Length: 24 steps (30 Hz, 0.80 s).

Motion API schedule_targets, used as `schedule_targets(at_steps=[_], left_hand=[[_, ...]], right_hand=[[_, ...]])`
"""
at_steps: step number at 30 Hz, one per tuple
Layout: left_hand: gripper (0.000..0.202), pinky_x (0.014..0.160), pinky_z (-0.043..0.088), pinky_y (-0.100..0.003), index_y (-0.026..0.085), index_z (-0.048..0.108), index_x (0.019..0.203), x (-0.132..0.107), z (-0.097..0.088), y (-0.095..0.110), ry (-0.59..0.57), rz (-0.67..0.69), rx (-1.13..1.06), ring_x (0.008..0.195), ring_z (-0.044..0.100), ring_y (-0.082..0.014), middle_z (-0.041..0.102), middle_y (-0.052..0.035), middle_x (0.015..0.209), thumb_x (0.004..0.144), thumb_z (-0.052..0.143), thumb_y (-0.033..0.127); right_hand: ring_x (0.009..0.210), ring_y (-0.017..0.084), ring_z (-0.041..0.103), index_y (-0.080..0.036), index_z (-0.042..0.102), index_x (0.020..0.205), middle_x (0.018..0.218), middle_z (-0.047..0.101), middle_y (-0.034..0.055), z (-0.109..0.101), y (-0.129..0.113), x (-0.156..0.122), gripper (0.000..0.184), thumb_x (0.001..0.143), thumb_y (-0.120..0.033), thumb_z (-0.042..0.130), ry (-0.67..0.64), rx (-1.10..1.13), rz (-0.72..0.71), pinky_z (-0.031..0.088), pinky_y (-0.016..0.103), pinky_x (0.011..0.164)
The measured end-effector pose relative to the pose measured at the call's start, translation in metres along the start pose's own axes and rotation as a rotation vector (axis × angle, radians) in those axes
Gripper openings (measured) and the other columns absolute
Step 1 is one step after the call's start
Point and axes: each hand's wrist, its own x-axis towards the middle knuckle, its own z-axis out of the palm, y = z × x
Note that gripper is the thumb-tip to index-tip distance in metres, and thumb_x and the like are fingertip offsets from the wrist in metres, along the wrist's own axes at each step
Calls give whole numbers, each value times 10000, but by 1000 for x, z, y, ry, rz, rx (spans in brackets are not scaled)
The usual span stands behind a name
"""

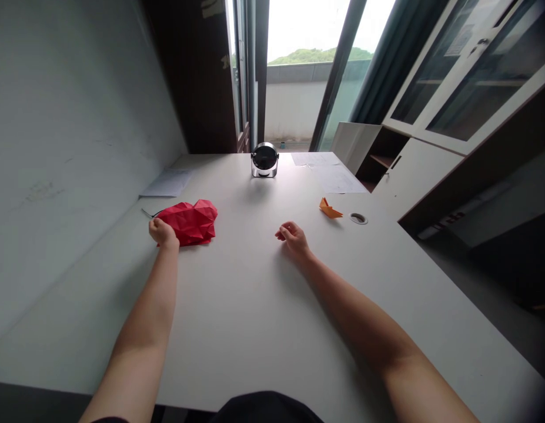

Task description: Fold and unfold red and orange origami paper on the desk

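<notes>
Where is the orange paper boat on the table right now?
In the head view, the orange paper boat lies right of center on the white table, just left of the round cable hole, beyond and right of the right hand.

Head-mounted view, directed forward and obliquely downward from above the near edge of the tabletop (237, 317). The hands (294, 239) lie at middle distance; the field is wide, spanning the wall (78, 117) at left, a window (305, 29) ahead and cabinets (420, 170) at right.
</notes>
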Motion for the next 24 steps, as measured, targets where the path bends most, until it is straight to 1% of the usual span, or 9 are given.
schedule_targets(at_steps=[3,5,8,10,15,17,19,22,24], left_hand=[[228,1024,386,-511,127,441,1119,-2,-15,0,200,-52,193,1142,485,-295,495,-182,1221,911,438,222],[311,1057,363,-521,129,458,1182,-10,-18,6,204,123,340,1232,438,-326,465,-189,1300,887,497,220],[306,1114,320,-511,148,550,1182,-25,-11,16,-17,462,497,1327,388,-332,458,-177,1385,906,480,258],[377,1150,273,-519,159,574,1242,-33,-1,15,-233,580,588,1385,348,-335,448,-172,1447,913,477,316],[660,1155,192,-614,181,484,1429,-42,19,-11,-692,482,839,1444,290,-385,397,-188,1541,865,521,523],[692,1162,172,-612,185,482,1438,-39,21,-21,-735,483,879,1458,274,-384,362,-183,1568,858,509,560],[666,1162,183,-602,182,512,1413,-36,19,-26,-733,528,871,1447,301,-379,377,-178,1562,863,496,558],[533,1152,254,-543,174,606,1299,-35,15,-19,-708,652,754,1366,419,-350,512,-163,1461,878,488,480],[437,1145,285,-491,172,653,1207,-43,13,-8,-647,746,625,1296,484,-323,594,-147,1360,889,474,411]], right_hand=[[614,148,603,-211,560,814,714,697,23,0,0,0,296,798,-490,656,3,3,-8,491,294,626],[610,149,600,-208,565,813,704,691,22,0,-1,1,286,799,-481,649,21,-1,-18,488,295,622],[616,154,600,-207,565,810,697,683,20,-3,-1,5,272,799,-470,633,77,-39,-35,478,292,613],[639,163,607,-208,565,818,704,678,18,-9,-2,10,252,807,-456,611,130,-89,-54,475,296,624],[757,192,580,-210,580,819,811,669,45,-53,-7,28,158,851,-358,533,404,-416,-194,455,331,741],[842,214,538,-209,582,844,896,663,80,-78,-11,34,93,835,-290,538,596,-607,-278,426,352,803],[991,248,469,-197,578,887,1049,636,143,-102,-15,38,98,800,-241,568,708,-647,-286,369,391,902],[1090,274,395,-192,563,901,1177,576,196,-134,-16,41,138,765,-202,586,805,-658,-258,328,419,906],[1072,274,407,-212,557,833,1088,596,166,-149,-14,45,112,738,-182,608,809,-656,-218,326,415,894]])
